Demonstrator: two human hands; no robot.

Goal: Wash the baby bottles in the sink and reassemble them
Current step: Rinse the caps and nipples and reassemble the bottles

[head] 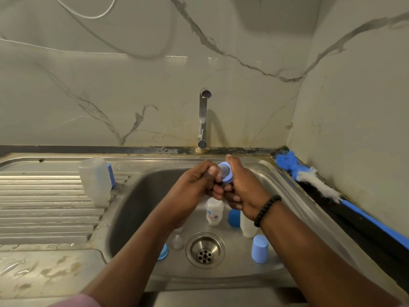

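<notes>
Head view: above the steel sink, our right hand grips a blue bottle collar while our left hand pinches its clear teat. A small bottle and blue caps lie in the basin. Wet fingers could slip, dropping the collar near the drain.

Baby bottle parts at a steel sink

Centre frame, a blue plastic collar ring is held up; a small white printed bottle and pale blue cap lie below; an upturned clear bottle stands left.
</notes>
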